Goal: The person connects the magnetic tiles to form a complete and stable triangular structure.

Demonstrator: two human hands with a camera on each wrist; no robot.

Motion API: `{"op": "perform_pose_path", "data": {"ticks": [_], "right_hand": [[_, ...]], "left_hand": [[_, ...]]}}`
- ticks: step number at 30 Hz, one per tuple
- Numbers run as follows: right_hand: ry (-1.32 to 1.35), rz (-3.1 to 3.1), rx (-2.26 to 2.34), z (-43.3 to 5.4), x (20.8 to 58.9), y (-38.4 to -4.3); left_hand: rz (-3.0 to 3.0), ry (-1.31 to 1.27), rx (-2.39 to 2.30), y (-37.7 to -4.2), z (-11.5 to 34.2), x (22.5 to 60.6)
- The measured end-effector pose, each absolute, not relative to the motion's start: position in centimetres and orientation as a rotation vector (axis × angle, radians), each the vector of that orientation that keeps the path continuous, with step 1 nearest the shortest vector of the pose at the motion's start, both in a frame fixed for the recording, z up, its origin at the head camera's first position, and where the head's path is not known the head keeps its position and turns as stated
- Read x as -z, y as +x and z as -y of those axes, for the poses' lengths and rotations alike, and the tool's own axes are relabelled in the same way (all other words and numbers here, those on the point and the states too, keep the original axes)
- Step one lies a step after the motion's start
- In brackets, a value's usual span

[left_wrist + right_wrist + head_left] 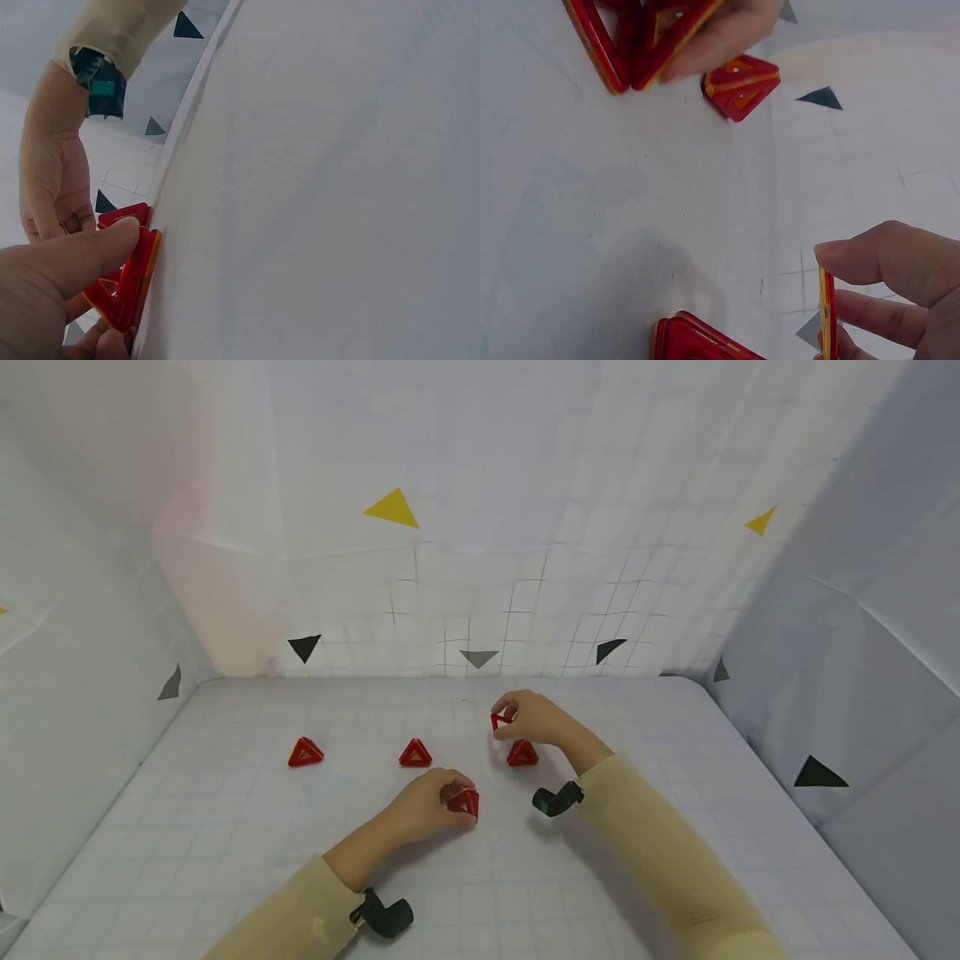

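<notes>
My left hand (423,810) holds red triangular building tiles (463,802) joined at an angle, low over the table at the front middle. In the left wrist view the thumb lies across the front tile (135,281). Farther back, my right hand (534,714) pinches a single red triangular tile (498,721) with an open centre. The right wrist view shows that tile (827,311) edge-on between thumb and fingers. Just below this hand stands a small red pyramid (522,752) of tiles. Whether the left hand's piece has all its sides cannot be told.
Two more red tile pyramids stand on the white table (225,860): one at the middle (416,753), one at the left (306,752). White sheets (480,460) with black and yellow triangles hang behind and at both sides. Dark wrist cameras (557,799) jut from the sleeves.
</notes>
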State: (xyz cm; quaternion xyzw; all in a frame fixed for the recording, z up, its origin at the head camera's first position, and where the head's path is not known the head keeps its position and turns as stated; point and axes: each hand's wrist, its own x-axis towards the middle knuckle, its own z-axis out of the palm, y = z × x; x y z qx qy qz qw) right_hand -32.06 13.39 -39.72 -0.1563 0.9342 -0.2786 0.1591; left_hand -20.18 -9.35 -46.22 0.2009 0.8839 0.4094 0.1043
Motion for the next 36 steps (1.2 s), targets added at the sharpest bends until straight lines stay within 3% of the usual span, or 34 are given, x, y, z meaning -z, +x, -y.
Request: {"op": "perform_pose_path", "data": {"ticks": [19, 36], "right_hand": [[-0.659, -2.681, 0.756, -13.8, 39.2, -26.3], [-0.762, -2.660, 0.745, -13.9, 40.7, -23.9]], "left_hand": [[-2.601, 0.681, -1.245, -20.3, 9.9, 46.7], [-2.625, 0.640, -1.218, -20.1, 9.8, 46.4]]}}
